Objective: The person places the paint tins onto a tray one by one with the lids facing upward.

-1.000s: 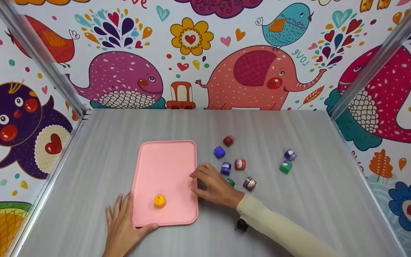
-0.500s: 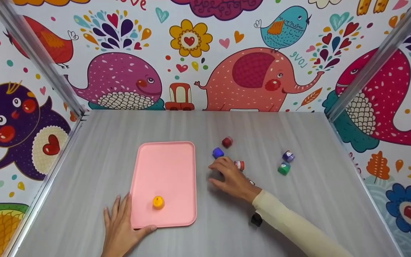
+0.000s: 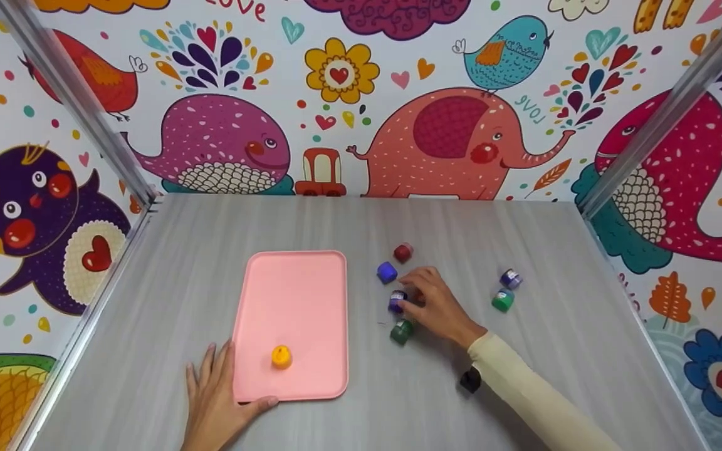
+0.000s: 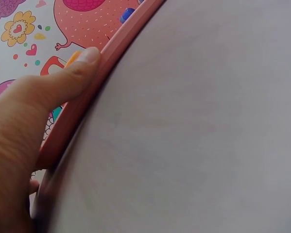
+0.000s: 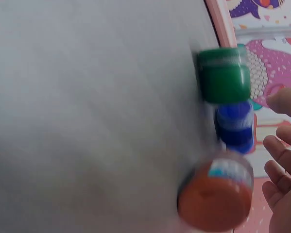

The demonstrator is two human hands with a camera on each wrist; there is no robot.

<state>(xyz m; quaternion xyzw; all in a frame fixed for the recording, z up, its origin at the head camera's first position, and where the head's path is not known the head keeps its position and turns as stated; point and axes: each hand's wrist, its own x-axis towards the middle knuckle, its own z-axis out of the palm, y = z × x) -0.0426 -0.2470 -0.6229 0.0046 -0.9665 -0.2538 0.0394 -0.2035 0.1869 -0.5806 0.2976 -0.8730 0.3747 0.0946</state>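
Observation:
My left hand (image 3: 214, 391) rests at the near-left corner of a pink tray (image 3: 295, 300), fingers straight along its left side and thumb at its near edge. In the left wrist view, the thumb lies against the tray's rim (image 4: 79, 111). On the tray stands a small yellow paint jar (image 3: 281, 357). My right hand (image 3: 439, 307), fingers loosely bent, hovers among small paint jars right of the tray. Its thumb overlaps a labelled blue jar (image 3: 397, 301); a green jar (image 3: 402, 332) lies nearer. The right wrist view shows an orange-brown jar (image 5: 218, 191) beside the bent fingers, not held.
Beyond my right hand lie a blue-violet jar (image 3: 387, 272) and a dark red jar (image 3: 403, 252). Farther right, a purple jar (image 3: 511, 278) and another green jar (image 3: 503, 299) lie together. Printed walls border the grey table (image 3: 198, 250).
My right hand has moved right from the tray's edge, over the jars, uncovering the blue and green ones and covering the red and brown ones. The left hand stays at the tray.

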